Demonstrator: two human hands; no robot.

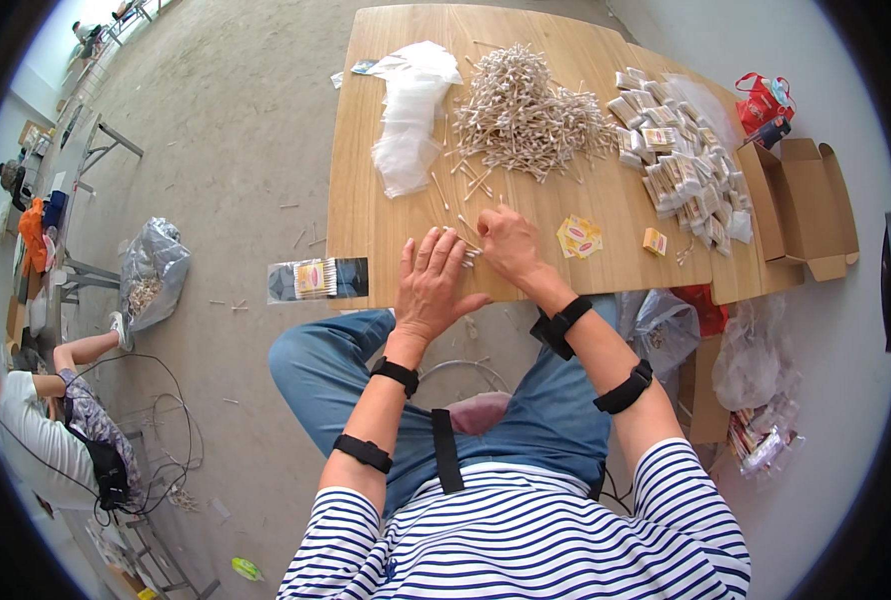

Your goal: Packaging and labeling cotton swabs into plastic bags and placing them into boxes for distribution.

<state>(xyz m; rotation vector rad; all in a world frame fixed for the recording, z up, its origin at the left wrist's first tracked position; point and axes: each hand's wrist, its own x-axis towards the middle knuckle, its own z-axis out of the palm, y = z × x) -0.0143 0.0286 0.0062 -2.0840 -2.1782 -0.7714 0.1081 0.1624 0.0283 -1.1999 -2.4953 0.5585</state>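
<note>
My left hand (432, 280) lies flat with fingers stretched at the table's near edge, thumb pointing right. Beside its fingertips are a few loose cotton swabs (471, 254), partly covered by the hands. Just to the right, my right hand (511, 243) is curled with its fingers closed; what is in them, if anything, is hidden. Beyond both hands rises a large heap of cotton swabs (531, 110), with stray ones scattered toward me. Left of my left hand, a bundle of swabs with a yellow card (311, 276) rests on a dark pad at the table edge.
On the wooden table (366, 210) are clear plastic bags (408, 120), yellow cards (579, 237), a small yellow packet (655, 241) and a pile of packed swab bundles (686, 170). An open cardboard box (801, 205) stands at the right. A co-worker (51, 440) is at far left.
</note>
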